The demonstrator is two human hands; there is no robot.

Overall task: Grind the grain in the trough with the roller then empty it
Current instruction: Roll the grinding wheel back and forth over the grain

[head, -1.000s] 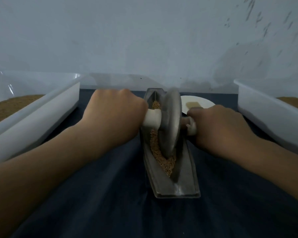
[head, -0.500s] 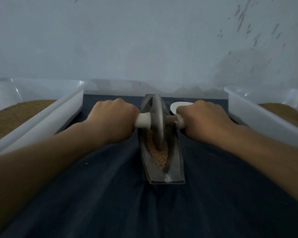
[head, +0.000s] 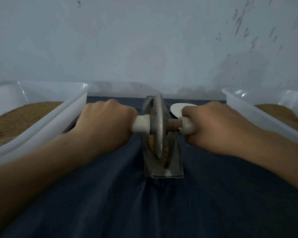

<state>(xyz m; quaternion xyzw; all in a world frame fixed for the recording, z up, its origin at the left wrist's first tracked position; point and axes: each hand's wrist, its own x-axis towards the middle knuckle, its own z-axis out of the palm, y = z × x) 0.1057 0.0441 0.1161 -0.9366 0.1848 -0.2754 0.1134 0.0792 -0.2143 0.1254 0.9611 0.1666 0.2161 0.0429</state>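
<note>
A narrow grey metal trough (head: 174,162) lies lengthwise on the dark blue cloth, straight ahead of me. Tan grain (head: 164,157) fills its groove. The metal roller disc (head: 158,127) stands upright in the groove over the trough's middle. My left hand (head: 103,124) grips the white handle on the disc's left side. My right hand (head: 213,127) grips the white handle on its right, with a short brown axle showing between handle and disc. Part of the grain is hidden behind the disc.
A white plastic tub (head: 58,117) with brown meal stands at the left, and another tub (head: 258,114) with brown meal at the right. A small white plate (head: 177,109) lies behind my right hand. A pale wall rises just beyond the trough.
The roller went toward the far end of the trough and has come back a little toward me; both hands kept their grip on the handles. The plate is more hidden by my right hand.
</note>
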